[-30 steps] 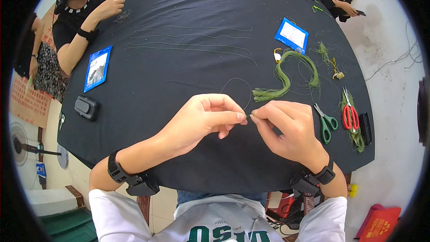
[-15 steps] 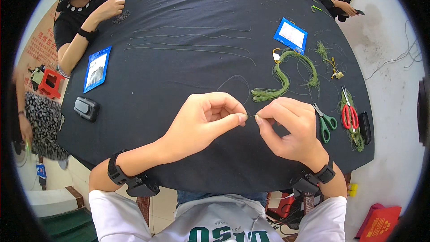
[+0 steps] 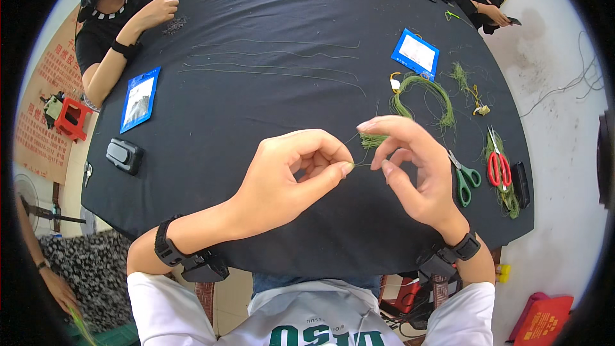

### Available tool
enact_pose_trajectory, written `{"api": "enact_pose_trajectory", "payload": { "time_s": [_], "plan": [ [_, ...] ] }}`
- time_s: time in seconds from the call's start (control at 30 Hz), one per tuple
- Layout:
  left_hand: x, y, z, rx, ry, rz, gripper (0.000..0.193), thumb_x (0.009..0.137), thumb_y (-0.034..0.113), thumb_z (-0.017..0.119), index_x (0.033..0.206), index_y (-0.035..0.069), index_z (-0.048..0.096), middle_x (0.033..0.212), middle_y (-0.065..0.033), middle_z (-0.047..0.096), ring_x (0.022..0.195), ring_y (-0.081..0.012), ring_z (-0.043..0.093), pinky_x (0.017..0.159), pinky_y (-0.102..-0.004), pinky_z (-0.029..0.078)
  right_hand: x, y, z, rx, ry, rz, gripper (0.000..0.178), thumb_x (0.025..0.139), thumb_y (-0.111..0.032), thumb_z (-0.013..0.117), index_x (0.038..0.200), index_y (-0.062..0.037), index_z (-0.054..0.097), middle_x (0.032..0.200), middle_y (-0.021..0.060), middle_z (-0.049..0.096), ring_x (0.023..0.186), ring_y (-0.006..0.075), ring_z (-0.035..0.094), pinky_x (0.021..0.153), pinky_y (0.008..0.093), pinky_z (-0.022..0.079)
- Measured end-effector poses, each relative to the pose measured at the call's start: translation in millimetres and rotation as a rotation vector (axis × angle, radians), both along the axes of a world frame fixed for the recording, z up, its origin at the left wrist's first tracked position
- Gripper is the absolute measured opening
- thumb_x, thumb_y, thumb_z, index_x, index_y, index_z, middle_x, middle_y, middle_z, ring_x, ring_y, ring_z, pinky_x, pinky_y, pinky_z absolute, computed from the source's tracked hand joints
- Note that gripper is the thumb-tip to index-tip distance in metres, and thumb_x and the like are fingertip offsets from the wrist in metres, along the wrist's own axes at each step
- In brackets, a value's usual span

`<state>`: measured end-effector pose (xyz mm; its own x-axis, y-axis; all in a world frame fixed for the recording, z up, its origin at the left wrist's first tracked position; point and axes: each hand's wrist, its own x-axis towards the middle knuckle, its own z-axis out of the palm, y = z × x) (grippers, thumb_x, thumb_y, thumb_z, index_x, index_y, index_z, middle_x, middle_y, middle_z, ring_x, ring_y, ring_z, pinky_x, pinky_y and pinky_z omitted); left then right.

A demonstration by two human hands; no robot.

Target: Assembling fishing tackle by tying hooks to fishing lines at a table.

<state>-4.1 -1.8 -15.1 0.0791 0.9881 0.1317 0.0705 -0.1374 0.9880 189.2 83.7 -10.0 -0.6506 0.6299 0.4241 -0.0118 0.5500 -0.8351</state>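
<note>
My left hand [image 3: 282, 176] is over the middle of the black-covered table, thumb and forefinger pinched on a thin green thread [image 3: 361, 164]. A short bit of the thread sticks out past those fingertips toward the right. Just across from it, my right hand [image 3: 426, 176] has its forefinger raised away from the thumb and the other fingers loosely curled. The thread runs close to these fingers, but no grip on it shows. Behind my right hand lies a hank of green thread [image 3: 446, 106], its cut ends partly hidden by the fingers.
Green-handled scissors [image 3: 467, 179] and red-handled scissors [image 3: 499, 165] lie at right, the latter on more green thread. Several single threads [image 3: 275, 66] stretch across the table. Blue-edged packets [image 3: 416, 51] and a black-grey device [image 3: 123, 156] lie around. Two people [image 3: 106, 32] sit beyond; another's arm [image 3: 51, 275] is lower left.
My right thumb and forefinger have parted from their pinch near the thread, the forefinger lifting. My left hand stays pinched. At lower left, the other person has moved closer, holding something green.
</note>
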Motion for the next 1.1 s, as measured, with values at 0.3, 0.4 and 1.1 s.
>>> {"api": "enact_pose_trajectory", "payload": {
  "time_s": [0.3,0.4,1.1],
  "plan": [
    [2,-1,3,-0.031,-0.109,0.007,0.008,0.086,-0.003,0.059,0.093,-0.006,0.061,0.089,-0.0073,0.062,0.082,-0.01,0.058,0.072,-0.023,0.047,-1,2,-9,-0.052,-0.095,-0.01,0.011,0.081,0.0,0.062,0.091,-0.0024,0.066,0.084,0.0063,0.066,0.072,0.0113,0.062,0.056,0.023,0.048],
    [1,0,3,-0.058,-0.181,0.019,0.008,0.087,-0.003,0.059,0.094,-0.006,0.061,0.089,-0.0077,0.062,0.082,-0.0104,0.058,0.074,-0.0234,0.047,-3,1,-11,-0.055,-0.077,0.003,0.01,0.08,0.001,0.063,0.088,-0.0024,0.066,0.082,0.0062,0.066,0.069,0.0104,0.062,0.055,0.023,0.047],
    [3,7,-10,0.717,0.527,0.166,0.016,0.073,-0.008,0.065,0.086,-0.001,0.061,0.081,-0.0083,0.061,0.055,-0.0099,0.05,0.048,-0.0215,0.041,-3,-12,6,0.714,-0.077,-0.152,0.021,0.065,0.001,0.073,0.084,-0.0025,0.064,0.063,0.0059,0.052,0.053,0.0213,0.054,0.046,0.0298,0.042]
  ]
}}
